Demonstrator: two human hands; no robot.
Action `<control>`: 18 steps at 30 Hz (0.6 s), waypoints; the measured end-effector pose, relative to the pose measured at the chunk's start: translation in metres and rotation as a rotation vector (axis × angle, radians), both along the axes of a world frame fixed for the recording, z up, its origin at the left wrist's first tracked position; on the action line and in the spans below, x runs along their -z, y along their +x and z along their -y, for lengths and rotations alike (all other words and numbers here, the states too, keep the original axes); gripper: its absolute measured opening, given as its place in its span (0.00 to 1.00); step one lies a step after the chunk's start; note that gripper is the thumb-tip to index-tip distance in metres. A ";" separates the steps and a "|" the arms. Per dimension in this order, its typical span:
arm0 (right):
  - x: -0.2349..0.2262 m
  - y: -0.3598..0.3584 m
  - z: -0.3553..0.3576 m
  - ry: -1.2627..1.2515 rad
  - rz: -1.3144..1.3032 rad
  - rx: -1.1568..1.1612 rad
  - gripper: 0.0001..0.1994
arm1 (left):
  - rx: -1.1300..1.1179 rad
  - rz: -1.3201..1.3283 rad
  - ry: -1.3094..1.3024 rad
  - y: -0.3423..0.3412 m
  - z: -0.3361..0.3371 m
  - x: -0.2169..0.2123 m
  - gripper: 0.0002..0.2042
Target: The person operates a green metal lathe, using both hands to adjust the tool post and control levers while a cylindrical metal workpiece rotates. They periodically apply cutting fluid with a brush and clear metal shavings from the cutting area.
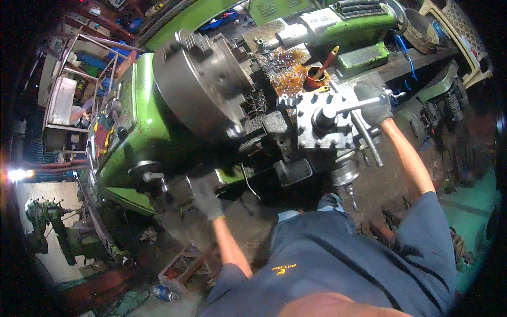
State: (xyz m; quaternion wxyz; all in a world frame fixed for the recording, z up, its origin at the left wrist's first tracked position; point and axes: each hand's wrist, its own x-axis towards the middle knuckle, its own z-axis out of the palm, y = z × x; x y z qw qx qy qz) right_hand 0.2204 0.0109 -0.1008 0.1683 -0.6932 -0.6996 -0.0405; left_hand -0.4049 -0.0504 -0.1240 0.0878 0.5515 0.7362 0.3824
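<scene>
I stand at a green metal lathe. My left hand [206, 198], in a dark grey glove, is low at the machine's front, by a thin bright lever [189, 182]; shadow and blur hide its fingers. My right hand [373, 105], gloved too, is at the right side of the square tool post [324, 129]. The tool post's clamping handle [361, 104] passes over that glove, and the fingertips are hidden. Left of the tool post is the large round chuck [200, 84], with curled metal chips [257, 102] beside its jaws. No workpiece can be made out in the chuck.
The tailstock [348, 27] stands at the back right. Behind the tool post is a reddish cup [316, 79] with a brush [331, 56], near oily brown chips [289, 63]. A handwheel [346, 174] juts toward me. At left stands a cluttered rack [68, 100]; a can [166, 294] lies on the floor.
</scene>
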 end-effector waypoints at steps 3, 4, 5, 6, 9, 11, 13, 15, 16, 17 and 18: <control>-0.006 -0.005 0.004 0.067 -0.052 -0.041 0.15 | -0.003 -0.270 0.313 -0.004 -0.053 -0.127 0.11; -0.011 -0.006 0.004 0.089 -0.074 -0.050 0.15 | -0.006 -0.227 0.437 -0.007 -0.068 -0.151 0.11; -0.013 -0.008 0.004 0.098 -0.094 -0.062 0.14 | -0.007 -0.189 0.560 -0.007 -0.084 -0.174 0.10; -0.015 -0.008 0.006 0.114 -0.139 -0.067 0.13 | 0.012 -0.318 0.625 -0.002 -0.102 -0.197 0.11; -0.022 -0.011 0.008 0.083 -0.198 -0.066 0.12 | 0.077 -0.464 0.569 -0.030 -0.156 -0.218 0.13; -0.024 -0.013 0.007 0.059 -0.220 -0.063 0.12 | 0.061 -0.161 0.435 -0.072 -0.183 -0.203 0.14; -0.025 -0.010 0.007 0.056 -0.198 -0.045 0.14 | 0.056 -0.073 0.428 -0.072 -0.195 -0.196 0.14; -0.030 -0.009 0.007 0.052 -0.169 -0.038 0.15 | 0.044 -0.217 0.546 -0.058 -0.201 -0.197 0.14; -0.036 -0.013 0.006 0.047 -0.158 -0.054 0.15 | 0.036 -0.237 0.612 -0.069 -0.206 -0.200 0.15; -0.035 -0.013 0.006 0.057 -0.161 -0.072 0.15 | 0.035 -0.251 0.672 -0.076 -0.214 -0.209 0.16; -0.035 -0.014 0.006 0.090 -0.169 -0.094 0.13 | -0.050 -0.280 0.580 -0.082 -0.218 -0.212 0.20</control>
